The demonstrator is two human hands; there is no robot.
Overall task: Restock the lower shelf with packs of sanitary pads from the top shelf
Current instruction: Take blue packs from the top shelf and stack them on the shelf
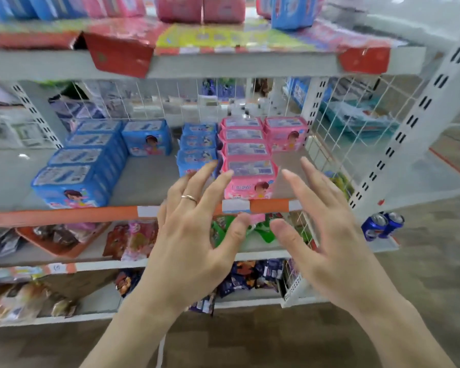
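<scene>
I see a shelving unit with several tiers. On the top shelf (223, 63), packs (201, 7) stand in a row along its far part. On the lower shelf (149, 181) beneath it, one row of packs (83, 166) runs from near to far at the left; a second row (198, 147) sits at the middle, and a third row (247, 158) lies touching its right side. A wire grid (356, 123) closes the right end. My left hand (194, 235) and right hand (322, 235) hover side by side, apart, before the third row's nearest pack (250, 181).
</scene>
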